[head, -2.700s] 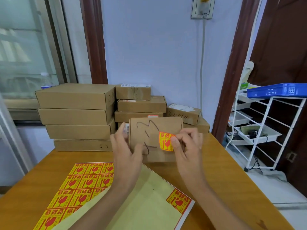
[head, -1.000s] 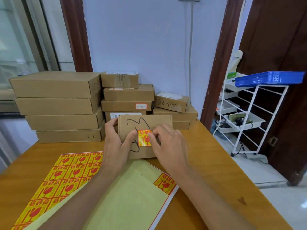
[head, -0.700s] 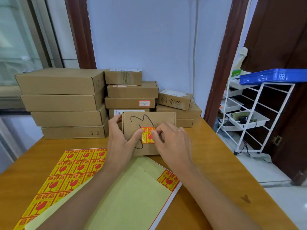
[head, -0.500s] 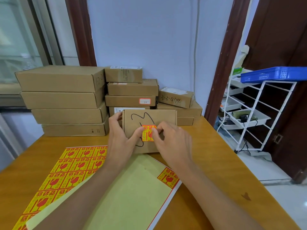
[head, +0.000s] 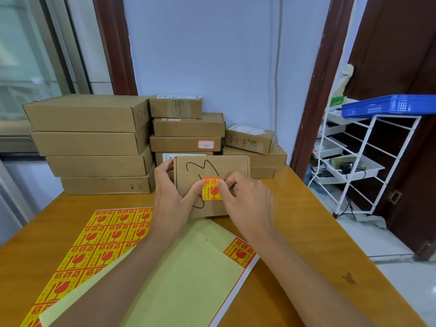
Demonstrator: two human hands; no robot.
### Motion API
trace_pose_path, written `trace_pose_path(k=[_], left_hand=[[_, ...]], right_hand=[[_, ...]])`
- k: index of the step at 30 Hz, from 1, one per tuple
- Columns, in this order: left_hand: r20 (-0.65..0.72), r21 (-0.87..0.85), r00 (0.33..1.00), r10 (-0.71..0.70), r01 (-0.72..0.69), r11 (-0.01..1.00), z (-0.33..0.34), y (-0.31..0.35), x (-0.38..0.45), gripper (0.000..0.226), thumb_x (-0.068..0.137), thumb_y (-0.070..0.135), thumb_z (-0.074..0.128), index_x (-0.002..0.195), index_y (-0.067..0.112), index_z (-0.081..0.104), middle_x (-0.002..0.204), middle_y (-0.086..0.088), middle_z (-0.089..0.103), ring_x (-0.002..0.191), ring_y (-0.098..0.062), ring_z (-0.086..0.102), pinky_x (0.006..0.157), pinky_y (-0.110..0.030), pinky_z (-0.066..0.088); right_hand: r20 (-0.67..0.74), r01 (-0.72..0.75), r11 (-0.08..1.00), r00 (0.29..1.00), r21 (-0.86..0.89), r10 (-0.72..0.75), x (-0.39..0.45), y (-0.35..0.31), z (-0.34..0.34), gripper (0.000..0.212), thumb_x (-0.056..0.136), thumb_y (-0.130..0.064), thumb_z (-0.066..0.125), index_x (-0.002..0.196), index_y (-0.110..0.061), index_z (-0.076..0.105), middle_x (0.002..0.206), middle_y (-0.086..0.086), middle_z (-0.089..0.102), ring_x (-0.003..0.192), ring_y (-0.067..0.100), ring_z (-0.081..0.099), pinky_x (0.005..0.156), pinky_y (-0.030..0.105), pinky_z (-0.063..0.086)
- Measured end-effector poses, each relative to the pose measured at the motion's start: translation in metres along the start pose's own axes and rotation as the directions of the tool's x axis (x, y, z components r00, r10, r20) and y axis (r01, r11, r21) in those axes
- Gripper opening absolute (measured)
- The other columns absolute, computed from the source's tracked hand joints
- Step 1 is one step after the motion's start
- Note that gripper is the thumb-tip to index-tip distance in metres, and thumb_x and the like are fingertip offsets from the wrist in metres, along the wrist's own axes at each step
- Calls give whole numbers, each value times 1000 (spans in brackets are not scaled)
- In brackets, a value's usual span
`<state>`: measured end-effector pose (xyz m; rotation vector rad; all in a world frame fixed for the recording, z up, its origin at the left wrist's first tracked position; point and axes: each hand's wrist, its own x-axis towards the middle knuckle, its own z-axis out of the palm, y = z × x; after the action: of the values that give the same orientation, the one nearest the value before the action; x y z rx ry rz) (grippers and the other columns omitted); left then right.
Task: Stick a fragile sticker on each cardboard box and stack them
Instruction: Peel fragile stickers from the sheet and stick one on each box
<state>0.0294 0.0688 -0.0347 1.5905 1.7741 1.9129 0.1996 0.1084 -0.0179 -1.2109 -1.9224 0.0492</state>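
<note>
Both forearms reach forward from the bottom edge and meet at a small cardboard box (head: 212, 185) standing tilted on the desk (head: 295, 232), its broad scribbled face turned toward the camera. The left hand (head: 171, 197) wraps the box's left edge, its fingers curled behind the top corner and its thumb stretched across the front to press the left side of the fragile sticker (head: 211, 190). The right hand (head: 247, 199) lies against the box's right half with its fingers bent, the fingertips pressing the sticker's right side. The sticker sits flat near the middle of the face, over the black scribble.

Just behind the box, close to the wall, stand the stacked boxes (head: 94, 142): a tall pile of wide ones on the left, a narrower pile (head: 187, 128) in the middle and a lower pile (head: 254, 147) on the right. The held box nearly touches the middle pile.

In front of the hands lies a sticker sheet (head: 106, 244), partly covered by a pale yellow backing sheet (head: 188, 267) with one sticker left at its right corner. Bare desk runs along the right, up to its edge; beyond that edge stands a white rack (head: 368, 166) with a blue tray (head: 389, 106) on top.
</note>
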Motion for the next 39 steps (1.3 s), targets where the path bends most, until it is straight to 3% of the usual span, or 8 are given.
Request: trace_pose_path(k=[6,15,20,23,25,28,34,39], left_hand=[[9,-1,1000,-8,8,1000,0,-2,0,81,81,39,82,141,30,29,130,3,51,114,8,53,79,-2,46],[12,8,1000,-22,22,1000,0,3,-1,82,81,35,83,142,24,29,128,3,50,109,19,50,78,0,44],[-2,19,1000,-22,22,1000,-1,-1,1,80,80,43,82,140,30,31,131,4,52,115,-3,56,87,-13,49],[-6,35,999,-32,32,999,0,-2,1,79,79,46,81,139,32,32,132,5,53,118,-10,56,89,-19,48],[0,47,999,-41,41,998,-1,-1,1,79,79,48,81,138,33,32,131,6,54,115,-9,57,85,-16,47],[-5,64,999,-48,48,997,-2,1,0,78,79,47,82,137,31,33,129,10,55,114,-7,57,85,-18,47],[-59,102,996,-63,69,992,-3,6,-3,77,76,48,84,134,31,36,127,11,59,113,-11,60,89,-37,55],[-69,129,992,-107,115,985,1,8,-6,77,74,54,82,130,32,33,122,6,60,106,-16,63,85,-40,58]], right_hand=[[-16,-2,999,1000,34,3,1,2,3,30,102,-52,56,85,-29,64,58,-13,50,56,7,54,51,34,50],[-46,21,1000,999,3,-20,-1,1,2,29,101,-51,58,82,-29,60,61,-12,50,57,8,51,46,30,40],[-157,-11,1000,988,-4,10,2,5,4,31,92,-58,67,90,-29,55,94,-10,49,84,9,50,55,26,43],[-212,-37,999,976,35,43,4,11,7,55,85,-61,72,119,-22,54,123,0,46,112,15,46,84,35,54],[-154,-62,986,984,158,86,3,12,8,76,84,-62,72,140,-23,40,143,2,40,131,18,44,100,40,52],[-33,-123,942,989,312,141,-3,8,10,85,88,-65,66,152,-33,22,154,-9,37,133,17,48,104,45,51],[-93,-59,956,992,287,89,-8,3,17,75,97,-66,54,154,-29,22,151,-7,46,131,16,54,110,38,37],[-135,-36,954,988,296,79,-8,5,16,70,98,-66,54,149,-29,26,139,-5,48,122,17,56,94,47,54]])
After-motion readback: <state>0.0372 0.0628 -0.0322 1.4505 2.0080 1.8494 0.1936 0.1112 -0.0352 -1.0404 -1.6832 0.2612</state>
